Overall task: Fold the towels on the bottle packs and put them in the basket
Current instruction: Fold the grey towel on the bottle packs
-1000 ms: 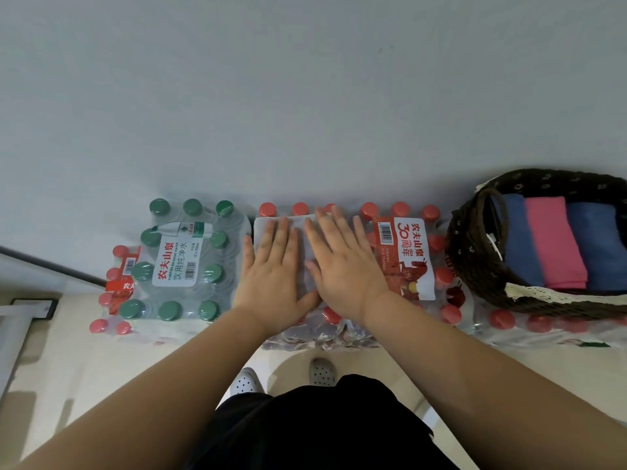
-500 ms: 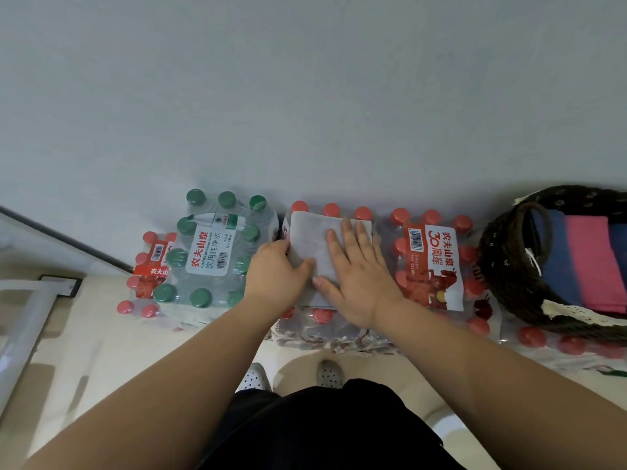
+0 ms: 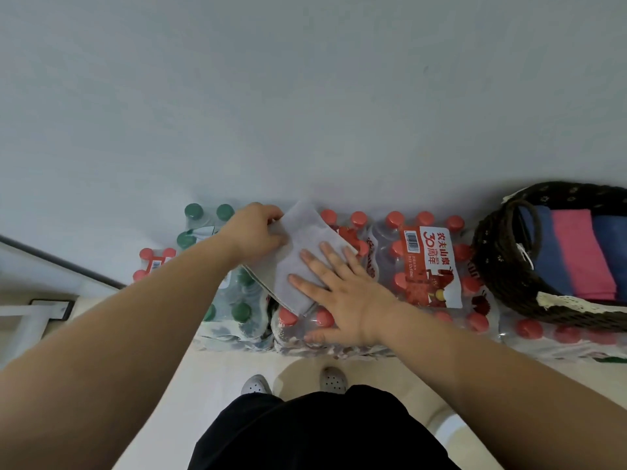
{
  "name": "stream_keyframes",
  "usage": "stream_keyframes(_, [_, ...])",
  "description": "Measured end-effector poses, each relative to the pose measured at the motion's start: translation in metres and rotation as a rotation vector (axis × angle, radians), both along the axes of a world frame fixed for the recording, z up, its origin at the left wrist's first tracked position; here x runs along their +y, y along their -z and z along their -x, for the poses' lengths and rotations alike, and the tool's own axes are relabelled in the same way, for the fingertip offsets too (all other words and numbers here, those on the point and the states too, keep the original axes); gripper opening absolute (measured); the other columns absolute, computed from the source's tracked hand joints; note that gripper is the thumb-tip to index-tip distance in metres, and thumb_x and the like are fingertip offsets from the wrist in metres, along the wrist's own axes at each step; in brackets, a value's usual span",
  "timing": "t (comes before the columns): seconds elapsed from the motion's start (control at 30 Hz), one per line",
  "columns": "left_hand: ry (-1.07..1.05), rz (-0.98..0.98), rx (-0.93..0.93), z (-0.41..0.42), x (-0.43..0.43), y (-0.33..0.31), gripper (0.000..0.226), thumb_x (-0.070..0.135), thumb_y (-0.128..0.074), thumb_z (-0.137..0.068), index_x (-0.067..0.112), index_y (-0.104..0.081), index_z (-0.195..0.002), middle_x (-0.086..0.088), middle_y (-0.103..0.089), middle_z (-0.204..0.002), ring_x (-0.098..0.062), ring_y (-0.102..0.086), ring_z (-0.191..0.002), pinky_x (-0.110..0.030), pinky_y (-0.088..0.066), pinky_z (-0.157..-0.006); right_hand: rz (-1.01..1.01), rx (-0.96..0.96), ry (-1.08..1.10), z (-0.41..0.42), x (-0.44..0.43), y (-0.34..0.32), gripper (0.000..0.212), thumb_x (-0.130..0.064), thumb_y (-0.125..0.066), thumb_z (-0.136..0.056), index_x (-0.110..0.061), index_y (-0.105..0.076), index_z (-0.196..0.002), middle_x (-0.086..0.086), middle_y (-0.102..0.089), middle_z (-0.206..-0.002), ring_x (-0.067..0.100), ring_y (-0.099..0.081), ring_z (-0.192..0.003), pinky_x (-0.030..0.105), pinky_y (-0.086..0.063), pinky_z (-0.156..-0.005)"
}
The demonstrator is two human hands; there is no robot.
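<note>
— Where is the towel?
— The grey towel [image 3: 307, 232] lies mid-frame on the red-capped bottle pack [image 3: 288, 317]. My left grip [image 3: 258, 232] pinches its upper-left edge, and my right grip [image 3: 342, 293] presses it flat, fingers spread.
— Any advice?
— Pin the layers together while lifting, then carry it to the basket [image 3: 492, 252] at right.

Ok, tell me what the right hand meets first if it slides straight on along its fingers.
The right hand lies flat on the towel; straight on it probably meets the left hand gripping the towel's far edge, else the wall.
</note>
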State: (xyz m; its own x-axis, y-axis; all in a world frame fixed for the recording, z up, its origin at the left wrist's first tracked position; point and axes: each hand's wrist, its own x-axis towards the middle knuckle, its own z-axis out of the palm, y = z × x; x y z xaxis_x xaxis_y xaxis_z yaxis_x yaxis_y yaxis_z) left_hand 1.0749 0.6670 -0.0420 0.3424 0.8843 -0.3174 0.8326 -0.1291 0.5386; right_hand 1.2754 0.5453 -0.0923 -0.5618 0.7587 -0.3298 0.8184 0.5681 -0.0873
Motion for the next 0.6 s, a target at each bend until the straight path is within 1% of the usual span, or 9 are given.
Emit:
stream_keyframes(0.1, [-0.039,0.017,-0.069,-0.006,-0.008,0.000,0.020,0.016,-0.066,-0.081,0.020,-0.066,-0.100,-0.001,-0.068,-0.095,-0.022,-0.061,-0.090,-0.029,-0.044,-0.071,0.008,0.021,0.045,0.003,-0.003,0.002,0.095,-0.087,-0.021,-0.081,-0.040,0.018,-0.153,0.003,0.034,-0.159,0.030,0.040,-0.142,0.055,0.019,-0.117])
stream_keyframes(0.17, [-0.067,0.034,-0.127,-0.008,-0.017,0.000,0.024,0.015,-0.065,-0.080,0.022,-0.063,-0.103,0.002,-0.067,-0.093,-0.019,-0.062,-0.088,-0.030,-0.048,-0.072,-0.008,0.065,0.049,0.001,-0.002,-0.001,0.090,-0.084,-0.022,-0.083,-0.040,0.009,-0.156,0.004,0.025,-0.163,0.031,0.032,-0.146,0.055,0.017,-0.118])
stream_keyframes(0.2, [-0.072,0.023,-0.134,-0.008,-0.021,-0.001,0.028,0.014,-0.065,-0.079,0.021,-0.063,-0.106,0.001,-0.068,-0.095,-0.020,-0.062,-0.088,-0.032,-0.050,-0.074,-0.044,0.102,0.048,-0.002,-0.003,-0.002,0.086,-0.080,-0.025,-0.086,-0.039,-0.002,-0.157,0.006,0.014,-0.166,0.033,0.023,-0.149,0.055,0.011,-0.120])
stream_keyframes(0.27, [-0.070,-0.043,-0.092,-0.007,-0.029,-0.002,0.033,0.013,-0.063,-0.078,0.017,-0.064,-0.111,-0.003,-0.069,-0.097,-0.025,-0.062,-0.089,-0.036,-0.051,-0.076,-0.145,0.167,0.070,-0.006,-0.013,-0.003,0.075,-0.070,-0.034,-0.091,-0.032,-0.027,-0.155,0.013,-0.013,-0.165,0.038,-0.006,-0.151,0.056,-0.010,-0.122])
stream_keyframes(0.3, [-0.082,-0.074,-0.074,-0.008,-0.033,-0.003,0.034,0.013,-0.062,-0.078,0.017,-0.065,-0.111,-0.004,-0.069,-0.097,-0.026,-0.062,-0.090,-0.035,-0.050,-0.075,-0.186,0.182,0.091,-0.008,-0.019,-0.002,0.072,-0.067,-0.038,-0.092,-0.029,-0.034,-0.153,0.014,-0.023,-0.162,0.038,-0.017,-0.149,0.055,-0.020,-0.119])
stream_keyframes(0.33, [-0.100,-0.095,-0.077,-0.010,-0.038,-0.005,0.032,0.017,-0.062,-0.077,0.018,-0.067,-0.109,-0.002,-0.069,-0.096,-0.025,-0.063,-0.090,-0.033,-0.048,-0.073,-0.199,0.180,0.112,-0.009,-0.025,0.001,0.072,-0.067,-0.039,-0.092,-0.027,-0.035,-0.152,0.014,-0.026,-0.161,0.038,-0.021,-0.148,0.054,-0.025,-0.118])
stream_keyframes(0.43, [-0.126,-0.079,-0.188,-0.025,-0.056,-0.013,0.033,0.038,-0.059,-0.076,0.022,-0.072,-0.102,0.006,-0.071,-0.093,-0.015,-0.063,-0.088,-0.032,-0.050,-0.077,-0.157,0.144,0.144,-0.004,-0.032,0.005,0.084,-0.076,-0.031,-0.088,-0.027,-0.027,-0.156,0.013,-0.019,-0.164,0.035,-0.008,-0.152,0.057,-0.014,-0.121])
stream_keyframes(0.53, [-0.022,-0.158,-0.196,-0.040,-0.075,-0.007,0.030,0.027,-0.053,-0.087,0.013,-0.075,-0.103,-0.005,-0.067,-0.093,-0.018,-0.058,-0.090,-0.036,-0.046,-0.083,-0.062,0.249,0.152,-0.005,-0.025,0.004,0.088,-0.078,-0.028,-0.087,-0.026,-0.018,-0.157,0.011,-0.007,-0.166,0.027,0.011,-0.151,0.051,0.003,-0.123])
stream_keyframes(0.6, [0.025,-0.306,-0.120,-0.042,-0.085,0.003,0.030,0.025,-0.054,-0.086,0.020,-0.076,-0.106,-0.008,-0.065,-0.094,-0.028,-0.058,-0.090,-0.036,-0.048,-0.079,0.011,0.342,0.134,-0.013,-0.023,0.007,0.086,-0.075,-0.035,-0.089,-0.026,-0.018,-0.157,0.008,-0.003,-0.167,0.025,0.015,-0.152,0.047,-0.001,-0.124])
